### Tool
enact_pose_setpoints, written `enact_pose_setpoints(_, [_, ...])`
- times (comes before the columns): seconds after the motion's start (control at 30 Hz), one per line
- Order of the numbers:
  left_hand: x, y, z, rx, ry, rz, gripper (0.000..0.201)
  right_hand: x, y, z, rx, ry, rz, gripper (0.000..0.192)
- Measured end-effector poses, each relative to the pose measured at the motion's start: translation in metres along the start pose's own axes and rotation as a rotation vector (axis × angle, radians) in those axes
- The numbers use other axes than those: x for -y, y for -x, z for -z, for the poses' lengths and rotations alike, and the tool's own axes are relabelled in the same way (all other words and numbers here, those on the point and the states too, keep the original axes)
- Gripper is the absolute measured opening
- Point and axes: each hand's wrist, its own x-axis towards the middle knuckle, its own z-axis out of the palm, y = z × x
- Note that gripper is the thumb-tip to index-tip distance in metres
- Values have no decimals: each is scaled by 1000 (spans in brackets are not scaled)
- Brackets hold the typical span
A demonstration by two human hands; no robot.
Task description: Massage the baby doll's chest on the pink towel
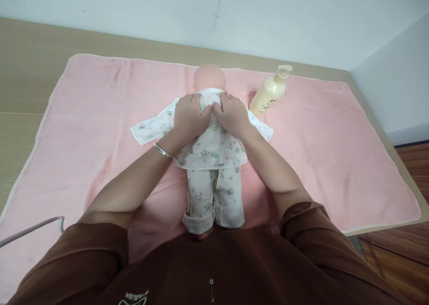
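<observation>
Both the left hand (189, 117) and the right hand (233, 115) lie flat, palms pressing the doll (214, 162)'s upper back, mid-towel (318, 153). The lotion bottle (270, 92) stands unused near the desk's far edge.

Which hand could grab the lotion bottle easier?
Probably the right hand. Both hands rest on the doll, but the bottle lies just beside the right one. The left hand would have to cross over the doll.

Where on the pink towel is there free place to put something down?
The pink towel is bare left of the doll and right of the bottle. Crowded: the middle, where left hand and right hand press the doll.
</observation>
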Motion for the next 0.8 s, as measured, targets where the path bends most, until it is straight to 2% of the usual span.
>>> enact_pose_setpoints(0.2, [-17, 23, 5, 32, 21, -126, 54, -10, -4, 16, 177, -56, 91, 66])
enact_pose_setpoints(0.33, [-3, 11, 2, 70, 93, -139, 49, 13, 16, 14, 78, 74, 36, 53])
enact_pose_setpoints(0.47, [15, -8, -3, 79, 119, -55, 33, 32, 33, 10, 33, 152, 92, 50])
enact_pose_setpoints(0.67, [-13, 22, 4, -21, 154, -77, 48, 15, 7, 11, 104, 34, -42, 60])
enact_pose_setpoints(0.73, [-13, 22, 7, 4, 155, -105, 46, 15, 6, 10, 104, 43, -55, 61])
enact_pose_setpoints(0.8, [-1, 10, 7, 71, 138, -129, 35, 21, 16, 9, 63, 84, -35, 60])
